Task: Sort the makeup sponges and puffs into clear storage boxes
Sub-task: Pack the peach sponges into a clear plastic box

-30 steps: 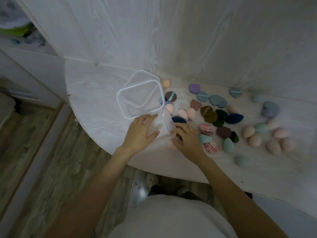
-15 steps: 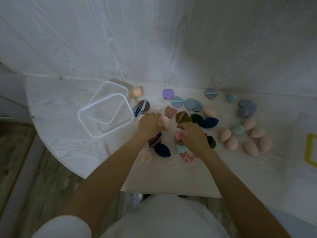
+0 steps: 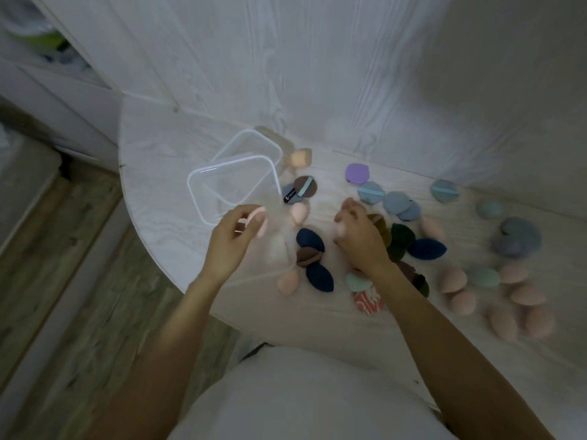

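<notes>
Gripping a pink sponge (image 3: pixel 259 222), my left hand (image 3: pixel 233 239) hovered beside the clear box (image 3: pixel 233 185). My right hand (image 3: pixel 360 236) curled its fingers around another pink sponge (image 3: pixel 341 228) mid-frame.

- This looks like a room in a home, most likely a bedroom or dressing corner.
- The surface (image 3: pixel 165 173) is pale wood-grain with a rounded left edge, and it is set against a wall (image 3: pixel 317 58) panelled in the same whitewashed grain.
- The floor (image 3: pixel 79 281) beyond the rounded edge is grey-brown wood-look planking, a household finish.
- A shelf (image 3: pixel 41 49) past the far left corner holds blurred odds and ends, one of them green.
- Makeup sponges (image 3: pixel 451 280) and puffs (image 3: pixel 357 173), personal cosmetic items, lie scattered across the right part of the surface beside clear storage boxes (image 3: pixel 233 188).
</notes>
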